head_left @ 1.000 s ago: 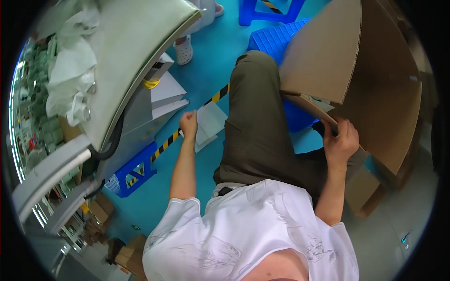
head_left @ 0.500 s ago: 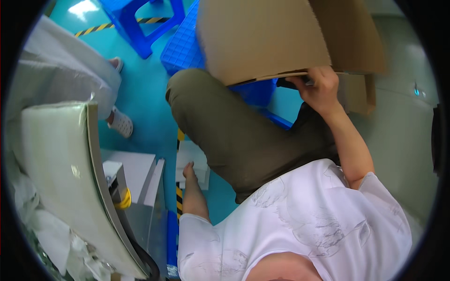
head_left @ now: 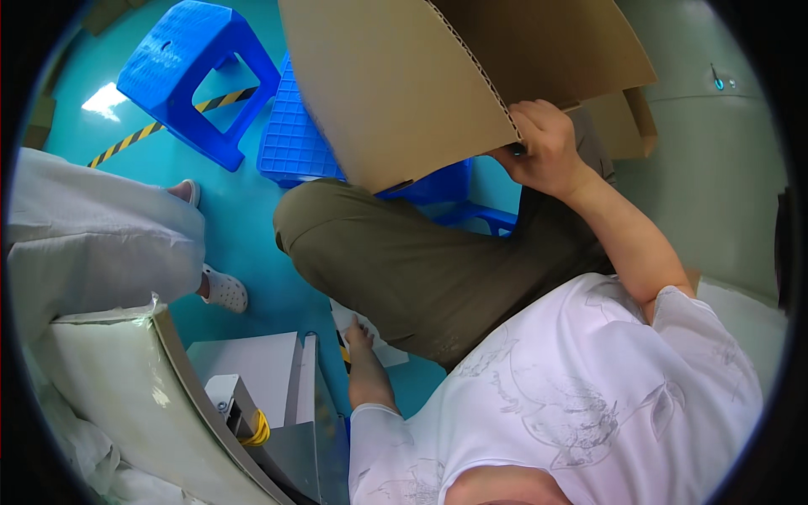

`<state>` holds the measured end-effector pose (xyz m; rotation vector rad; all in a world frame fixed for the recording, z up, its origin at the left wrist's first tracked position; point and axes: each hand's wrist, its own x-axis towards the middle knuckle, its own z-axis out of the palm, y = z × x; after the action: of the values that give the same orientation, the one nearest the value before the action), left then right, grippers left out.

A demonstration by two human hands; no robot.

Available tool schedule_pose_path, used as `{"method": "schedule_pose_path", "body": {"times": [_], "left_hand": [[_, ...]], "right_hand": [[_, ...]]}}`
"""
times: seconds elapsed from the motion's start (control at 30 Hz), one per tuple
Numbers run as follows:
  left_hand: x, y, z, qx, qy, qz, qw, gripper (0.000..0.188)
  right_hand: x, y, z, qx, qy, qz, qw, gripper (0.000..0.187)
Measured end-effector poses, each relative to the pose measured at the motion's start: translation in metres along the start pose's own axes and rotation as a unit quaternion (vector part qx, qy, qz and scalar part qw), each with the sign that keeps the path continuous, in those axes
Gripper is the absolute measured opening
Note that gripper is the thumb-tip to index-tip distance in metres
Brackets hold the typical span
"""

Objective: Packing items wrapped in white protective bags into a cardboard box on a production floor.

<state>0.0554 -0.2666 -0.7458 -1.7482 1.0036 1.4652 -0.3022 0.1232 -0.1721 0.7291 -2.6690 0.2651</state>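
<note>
My right hand (head_left: pixel 543 147) is closed on the near corner of a large brown cardboard box (head_left: pixel 396 93), its fingers curled over the corrugated edge. A small dark thing shows beneath those fingers, too hidden to name. The box leans over a blue plastic crate (head_left: pixel 299 143) and my bent knee. Low at my left side, my left hand (head_left: pixel 360 334) appears closed on a white sheet (head_left: pixel 389 353), partly covered by my thigh.
A blue plastic stool (head_left: pixel 189 71) stands at the far left on the teal floor, near black-and-yellow tape (head_left: pixel 126 145). Close by is another person's leg in a white shoe (head_left: pixel 225 290). A pale padded panel (head_left: pixel 118 362) and a metal housing with a yellow cable (head_left: pixel 257 429) are at lower left.
The view has shifted, bringing more of the stool into sight. The box's near corner is tilted differently, and my right hand's fingers now wrap over its edge. My left hand stays by the sheet.
</note>
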Motion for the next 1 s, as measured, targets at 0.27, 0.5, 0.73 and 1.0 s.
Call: {"method": "schedule_pose_path", "body": {"times": [0.27, 0.5, 0.73, 1.0], "left_hand": [[-0.035, 0.038, 0.038, 0.175, 0.339, 0.100, 0.919, 0.089], [0.000, 0.077, 0.028, 0.475, 0.184, 0.154, 0.847, 0.078], [0.043, 0.049, 0.003, 0.483, 0.156, 0.214, 0.835, 0.047], [-0.103, 0.064, 0.060, 0.394, 0.137, 0.306, 0.856, 0.033]], "right_hand": [[-0.001, 0.000, -0.002, -0.020, -0.022, -0.003, 1.000, 0.031], [0.002, -0.001, -0.004, -0.036, -0.030, -0.017, 0.999, 0.032], [0.000, 0.000, 0.004, -0.032, -0.025, -0.019, 0.999, 0.027], [-0.009, 0.008, 0.001, -0.021, -0.009, -0.003, 1.000, 0.028]]}}
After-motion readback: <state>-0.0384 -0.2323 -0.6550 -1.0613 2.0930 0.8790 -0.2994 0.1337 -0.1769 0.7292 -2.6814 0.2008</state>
